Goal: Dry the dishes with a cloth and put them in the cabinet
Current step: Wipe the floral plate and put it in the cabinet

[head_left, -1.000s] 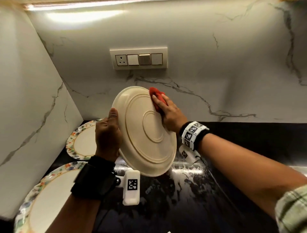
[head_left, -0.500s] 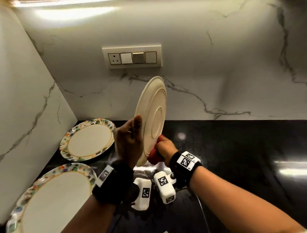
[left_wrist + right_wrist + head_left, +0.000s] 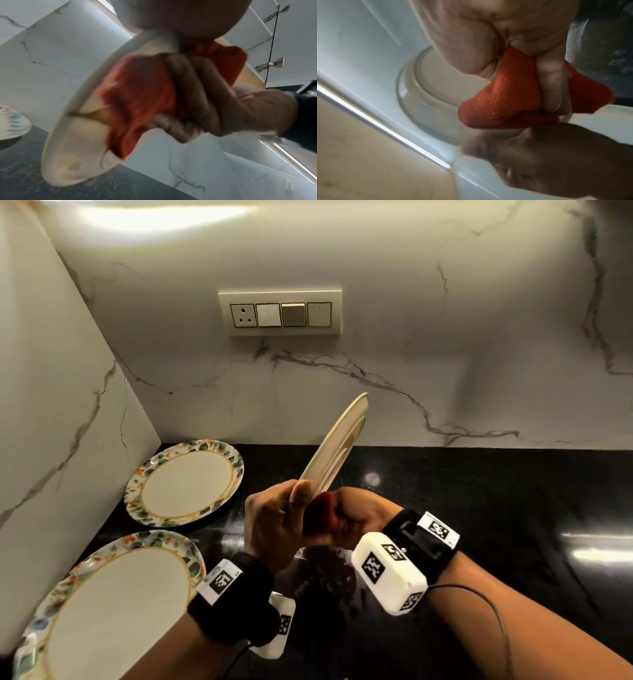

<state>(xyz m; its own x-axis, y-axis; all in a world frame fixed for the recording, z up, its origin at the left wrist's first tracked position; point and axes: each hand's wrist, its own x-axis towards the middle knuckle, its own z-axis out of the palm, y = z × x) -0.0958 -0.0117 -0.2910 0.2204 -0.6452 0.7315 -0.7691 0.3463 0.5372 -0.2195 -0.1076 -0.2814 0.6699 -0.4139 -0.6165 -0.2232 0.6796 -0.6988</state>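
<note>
A cream plate (image 3: 337, 445) stands nearly on edge above the black counter, tilted up to the right, its ringed underside facing right. My left hand (image 3: 274, 525) grips its lower rim, thumb on the near face. My right hand (image 3: 352, 518) holds a bunched red cloth (image 3: 325, 513) against the plate's lower underside. In the left wrist view the red cloth (image 3: 142, 94) lies on the plate (image 3: 72, 148) under curled fingers. In the right wrist view the cloth (image 3: 505, 97) is pinched beside the plate's foot ring (image 3: 426, 86).
Two flower-rimmed plates lie flat on the counter at the left: one by the back corner (image 3: 185, 482), one nearer me (image 3: 113, 607). A switch panel (image 3: 280, 313) sits on the marble back wall. The black counter (image 3: 496, 508) stretches to the right.
The plate has turned from facing me to nearly edge-on and dropped lower. My right hand with the cloth went from the plate's upper rim down to its lower part, close to my left hand.
</note>
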